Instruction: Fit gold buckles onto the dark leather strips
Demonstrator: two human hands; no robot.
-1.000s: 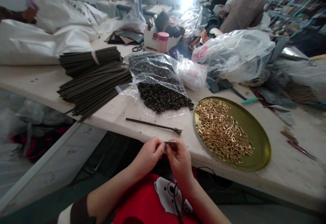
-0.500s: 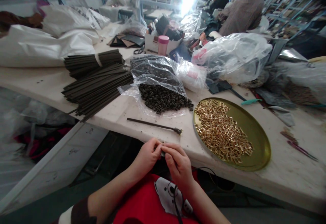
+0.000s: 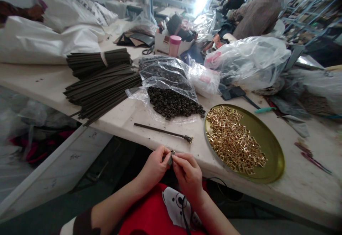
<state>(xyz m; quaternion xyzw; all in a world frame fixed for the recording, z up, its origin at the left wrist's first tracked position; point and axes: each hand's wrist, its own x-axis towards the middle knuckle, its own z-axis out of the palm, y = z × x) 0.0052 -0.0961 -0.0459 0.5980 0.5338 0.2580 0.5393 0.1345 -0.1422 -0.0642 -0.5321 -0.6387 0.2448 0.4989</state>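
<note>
My left hand (image 3: 157, 162) is closed on a short visible piece of dark strap (image 3: 169, 159), just off the table's front edge. My right hand (image 3: 187, 172) pinches the strap's tip from the other side; a small glint shows there, but the fingers hide most of it. Just beyond my hands lies one dark strap with a gold buckle (image 3: 189, 139) and a loop at its right end. Small dark loops (image 3: 171, 105) spill from a clear plastic bag (image 3: 165, 69). To the right, a round gold tray (image 3: 276, 163) holds a heap of gold buckles (image 3: 235, 139).
Dark strips (image 3: 104, 89) lie stacked at the left, the upper bundle banded. Behind are white sacks (image 3: 50, 44), a pink-lidded cup (image 3: 174, 46) and clear plastic bags (image 3: 248, 60). A teal-handled tool (image 3: 264, 110) and tweezers (image 3: 316, 163) lie at the right. A person (image 3: 256, 17) is in the background.
My right fingertips have drawn slightly back from my left ones, so more of the strap piece shows between them. The view has shifted a little; the things on the table stay put.
</note>
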